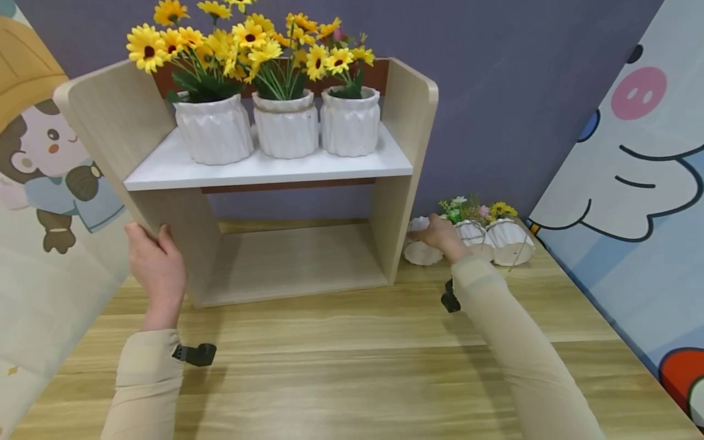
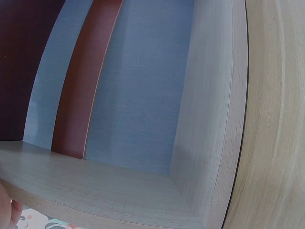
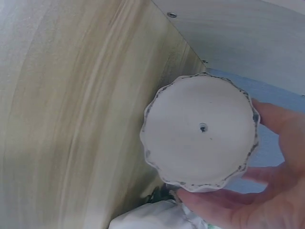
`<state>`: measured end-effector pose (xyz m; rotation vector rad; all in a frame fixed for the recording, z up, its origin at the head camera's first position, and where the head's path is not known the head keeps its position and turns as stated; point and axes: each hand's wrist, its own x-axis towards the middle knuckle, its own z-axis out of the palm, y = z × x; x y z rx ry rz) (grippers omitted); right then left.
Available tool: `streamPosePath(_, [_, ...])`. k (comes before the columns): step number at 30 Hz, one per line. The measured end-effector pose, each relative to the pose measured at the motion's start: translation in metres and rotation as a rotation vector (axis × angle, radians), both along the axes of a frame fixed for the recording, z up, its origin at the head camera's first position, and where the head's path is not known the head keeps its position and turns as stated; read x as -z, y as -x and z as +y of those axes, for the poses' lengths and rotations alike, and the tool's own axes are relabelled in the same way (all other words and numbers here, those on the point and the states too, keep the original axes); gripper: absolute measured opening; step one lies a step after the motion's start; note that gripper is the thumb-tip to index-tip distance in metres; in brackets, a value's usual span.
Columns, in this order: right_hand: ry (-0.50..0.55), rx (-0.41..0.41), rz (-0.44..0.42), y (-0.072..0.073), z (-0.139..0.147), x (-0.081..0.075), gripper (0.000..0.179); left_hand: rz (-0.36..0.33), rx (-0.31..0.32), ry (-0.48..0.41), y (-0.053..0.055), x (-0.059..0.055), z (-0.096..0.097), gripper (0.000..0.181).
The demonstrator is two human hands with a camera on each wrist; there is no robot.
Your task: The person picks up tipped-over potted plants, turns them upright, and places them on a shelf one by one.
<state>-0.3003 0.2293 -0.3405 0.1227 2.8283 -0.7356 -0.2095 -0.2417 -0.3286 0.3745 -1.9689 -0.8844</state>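
Note:
A small two-tier wooden shelf (image 1: 404,183) stands on the table against the wall. My left hand (image 1: 158,263) grips the front edge of its left side panel (image 1: 181,244), thumb and fingers on either side; only part of that hand (image 2: 5,210) shows in the left wrist view. To the right of the shelf, my right hand (image 1: 442,237) holds a white flowerpot (image 1: 423,253) tipped over, its round base facing me. In the right wrist view, thumb and fingers (image 3: 271,117) wrap this pot's (image 3: 200,148) fluted sides. Whatever the pot contains is hidden.
Three white pots with yellow flowers, one of them (image 1: 214,131), stand on the shelf's white upper board (image 1: 275,173). Two more tipped flowerpots, including the rightmost (image 1: 508,241), lie right of my right hand. Cartoon panels (image 1: 621,177) flank the wooden table (image 1: 330,366).

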Motion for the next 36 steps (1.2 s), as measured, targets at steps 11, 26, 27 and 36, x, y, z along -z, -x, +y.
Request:
streamPosePath(11, [0.020,0.002,0.091,0.001,0.008,0.006,0.083,-0.027,0.013,-0.019,-0.001,-0.001,0.001,0.041])
streamPosePath(26, [0.111,-0.020,0.230,-0.027,0.021,0.010,0.080,-0.022,0.016,-0.018,-0.001,0.000,0.000,0.043])
streamPosePath(27, [0.115,-0.016,0.238,-0.030,0.022,0.010,0.081,-0.017,0.014,-0.017,-0.001,-0.001,0.000,0.043])
streamPosePath(36, [0.118,-0.012,0.328,-0.054,0.026,0.019,0.079,0.002,0.026,-0.011,-0.002,-0.002,0.001,0.042])
